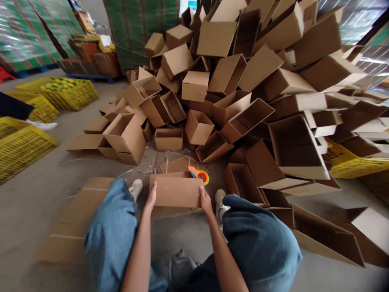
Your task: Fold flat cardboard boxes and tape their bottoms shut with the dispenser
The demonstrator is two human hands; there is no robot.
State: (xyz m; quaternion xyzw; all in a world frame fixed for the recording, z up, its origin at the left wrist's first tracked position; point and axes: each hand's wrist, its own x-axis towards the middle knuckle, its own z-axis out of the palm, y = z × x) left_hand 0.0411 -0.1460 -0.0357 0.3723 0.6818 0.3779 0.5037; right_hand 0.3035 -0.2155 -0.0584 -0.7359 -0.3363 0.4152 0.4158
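Well, we have a cardboard box point(176, 191) between our hands, right in front of our knees point(111, 215). Our left hand point(150, 197) and right hand point(206, 201) clasp its two short ends, the fingers point(202, 194) closed around the cardboard and holding it. Just behind the box sits an orange tape dispenser point(197, 174) with a roll of tape on it, and loose plastic strapping point(164, 164) lies on the concrete floor point(42, 194) nearby. Our white sneakers point(135, 189) stand on either side of the box, with a flat cardboard sheet point(73, 219) to our left. Ahead and to the right rises a big heap of open cartons point(243, 81). Off to the left are yellow crates point(21, 146), one holding green fruit point(59, 84), and another person's white shoe point(42, 125).
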